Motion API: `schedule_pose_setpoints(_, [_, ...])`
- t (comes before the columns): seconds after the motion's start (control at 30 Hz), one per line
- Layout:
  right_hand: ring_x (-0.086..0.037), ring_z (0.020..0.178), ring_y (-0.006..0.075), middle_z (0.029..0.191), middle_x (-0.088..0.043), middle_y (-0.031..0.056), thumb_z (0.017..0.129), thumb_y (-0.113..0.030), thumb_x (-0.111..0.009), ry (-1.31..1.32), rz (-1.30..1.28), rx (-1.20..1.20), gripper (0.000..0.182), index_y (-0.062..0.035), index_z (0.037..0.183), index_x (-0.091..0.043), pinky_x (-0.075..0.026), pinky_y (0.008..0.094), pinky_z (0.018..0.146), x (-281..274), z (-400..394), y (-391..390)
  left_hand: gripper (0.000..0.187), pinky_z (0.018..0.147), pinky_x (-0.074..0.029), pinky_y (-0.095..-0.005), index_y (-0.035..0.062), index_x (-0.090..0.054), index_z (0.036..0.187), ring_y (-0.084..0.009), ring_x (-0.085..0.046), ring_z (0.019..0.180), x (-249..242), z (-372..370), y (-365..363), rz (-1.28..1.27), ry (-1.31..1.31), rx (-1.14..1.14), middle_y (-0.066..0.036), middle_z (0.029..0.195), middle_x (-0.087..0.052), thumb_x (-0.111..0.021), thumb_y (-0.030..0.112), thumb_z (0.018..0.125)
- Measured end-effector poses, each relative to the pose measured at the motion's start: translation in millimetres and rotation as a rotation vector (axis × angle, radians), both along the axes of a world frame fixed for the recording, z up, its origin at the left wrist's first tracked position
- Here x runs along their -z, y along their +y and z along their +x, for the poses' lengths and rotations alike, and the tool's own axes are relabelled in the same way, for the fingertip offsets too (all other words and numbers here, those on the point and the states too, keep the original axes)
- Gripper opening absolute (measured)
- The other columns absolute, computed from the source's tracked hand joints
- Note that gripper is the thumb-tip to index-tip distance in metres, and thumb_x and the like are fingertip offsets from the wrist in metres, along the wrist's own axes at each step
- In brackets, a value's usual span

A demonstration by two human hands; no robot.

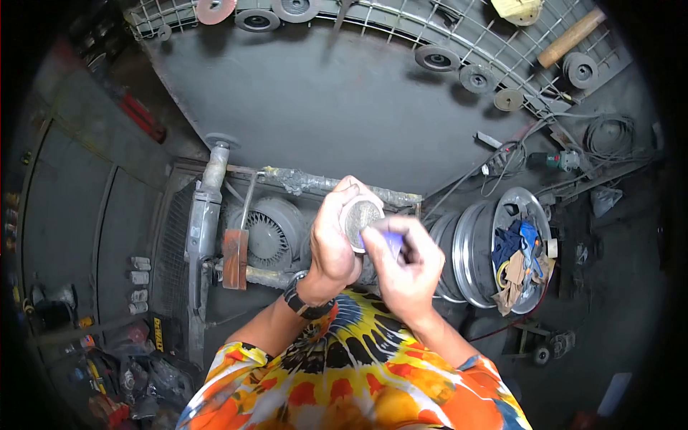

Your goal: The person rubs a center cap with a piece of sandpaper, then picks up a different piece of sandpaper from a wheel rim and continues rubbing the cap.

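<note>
In front of my chest, my left hand [334, 233] is closed around a round piece [362, 216] with a pale rim and a grey, grainy face turned up toward me. A dark watch is on that wrist. My right hand [410, 271] is closed on a small purple object [393, 242], its fingers right at the lower right edge of the round piece. Motion blurs the purple object and the fingertips, and I cannot tell its kind.
A dusty motor [265, 236] on a frame stands beyond my left arm, with a wooden-faced block [235, 259] beside it. Right of me, a wheel rim [510, 204] holds rags [522, 251]. Discs [437, 59] hang on a wire rack; an angle grinder [562, 160] lies at right.
</note>
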State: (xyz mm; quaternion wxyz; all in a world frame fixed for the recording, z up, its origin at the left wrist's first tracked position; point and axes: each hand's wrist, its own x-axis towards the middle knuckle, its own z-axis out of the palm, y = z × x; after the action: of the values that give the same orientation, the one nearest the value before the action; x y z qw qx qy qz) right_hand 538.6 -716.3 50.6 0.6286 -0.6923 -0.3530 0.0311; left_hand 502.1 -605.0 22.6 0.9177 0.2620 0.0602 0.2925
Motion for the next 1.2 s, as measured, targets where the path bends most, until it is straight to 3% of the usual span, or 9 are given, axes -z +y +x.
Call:
schedule_pose_setpoints(0.17, [-0.058, 0.070, 0.0111, 0.085, -0.073, 0.0071, 0.086, -0.004, -0.081, 0.230, -0.007, 0.055, 0.012, -0.0018, 0.095, -0.074, -0.048, 0.0271, 0.066, -13, 7, 9, 0.035, 0.083, -0.048, -0.0313, 0.0035, -0.058, 0.090, -0.0176, -0.060, 0.084, -2, -2, -4, -0.063, -0.012, 0.041, -0.009, 0.084, -0.062, -0.038, 0.029, 0.102])
schedule_pose_setpoints(0.33, [-0.058, 0.071, 0.0086, 0.084, -0.070, 0.0039, 0.087, -0.004, -0.081, -0.038, -0.114, 0.030, 0.015, -0.0015, 0.098, -0.072, -0.047, 0.0242, 0.066, -2, 0, -6, 0.041, 0.083, -0.046, -0.0304, 0.0022, -0.058, 0.090, -0.0162, -0.058, 0.083, 0, -3, 0, -0.005, -0.020, 0.041, -0.010, 0.084, -0.062, -0.036, 0.035, 0.100])
schedule_pose_setpoints(0.37, [-0.059, 0.074, 0.0076, 0.087, -0.070, 0.0033, 0.089, -0.004, -0.080, 0.062, -0.031, 0.036, 0.015, -0.0012, 0.100, -0.071, -0.048, 0.0237, 0.068, -11, 9, -2, 0.043, 0.068, -0.048, -0.0305, 0.0014, -0.059, 0.091, -0.0178, -0.059, 0.072, 6, -4, 1, -0.152, -0.106, 0.128, -0.011, 0.083, -0.063, -0.035, 0.036, 0.100])
schedule_pose_setpoints(0.4, [-0.060, 0.077, 0.0066, 0.090, -0.070, 0.0027, 0.091, -0.004, -0.078, 0.159, 0.054, 0.038, 0.015, -0.0009, 0.102, -0.069, -0.049, 0.0231, 0.070, -20, 16, 0, 0.043, 0.068, -0.048, -0.0305, 0.0014, -0.059, 0.091, -0.0178, -0.059, 0.072, 4, -7, 3, -0.150, -0.106, 0.134, -0.011, 0.083, -0.063, -0.035, 0.036, 0.100])
schedule_pose_setpoints(0.47, [-0.064, 0.086, 0.0078, 0.097, -0.069, 0.0053, 0.096, -0.004, -0.073, 0.059, 0.180, 0.043, 0.015, 0.0024, 0.107, -0.065, -0.053, 0.0231, 0.078, -34, 19, -9, 0.043, 0.049, -0.044, -0.0303, 0.0006, -0.059, 0.093, -0.0197, -0.056, 0.056, -6, -13, 7, -0.125, -0.095, 0.337, -0.012, 0.081, -0.064, -0.036, 0.036, 0.100])
schedule_pose_setpoints(0.53, [-0.065, 0.087, 0.0082, 0.098, -0.069, 0.0054, 0.097, -0.001, -0.072, 0.107, 0.224, 0.008, 0.014, 0.0027, 0.108, -0.064, -0.053, 0.0228, 0.079, -39, 12, -18, 0.046, 0.039, -0.038, -0.0303, 0.0000, -0.061, 0.096, -0.0209, -0.052, 0.047, -17, -12, 5, -0.152, 0.007, 0.277, -0.012, 0.079, -0.064, -0.035, 0.037, 0.103])
schedule_pose_setpoints(0.77, [-0.064, 0.079, 0.0068, 0.089, -0.071, 0.0051, 0.094, -0.003, -0.075, 0.188, 0.104, -0.047, 0.015, 0.0033, 0.106, -0.068, -0.051, 0.0211, 0.069, -21, -7, -10, 0.047, 0.049, -0.048, -0.0308, 0.0008, -0.065, 0.102, -0.0189, -0.061, 0.061, -16, -15, -4, -0.166, -0.068, 0.255, -0.010, 0.088, -0.067, -0.038, 0.039, 0.107])
schedule_pose_setpoints(0.87, [-0.062, 0.072, 0.0129, 0.083, -0.070, 0.0093, 0.087, -0.006, -0.081, -0.055, -0.014, 0.036, 0.019, 0.0001, 0.101, -0.071, -0.051, 0.0276, 0.065, -11, -6, -12, 0.038, 0.083, -0.051, -0.0318, 0.0038, -0.061, 0.098, -0.0178, -0.063, 0.088, -15, -8, -15, -0.006, -0.024, 0.028, -0.008, 0.093, -0.064, -0.039, 0.034, 0.106])
schedule_pose_setpoints(1.2, [-0.060, 0.071, 0.0170, 0.084, -0.071, 0.0083, 0.084, -0.004, -0.082, -0.021, -0.113, 0.130, 0.015, -0.0011, 0.094, -0.071, -0.049, 0.0282, 0.062, -16, -2, -5, 0.031, 0.086, -0.050, -0.0335, 0.0031, -0.056, 0.099, -0.0195, -0.061, 0.091, -2, -10, -16, 0.035, 0.005, 0.011, -0.008, 0.093, -0.058, -0.038, 0.028, 0.102])
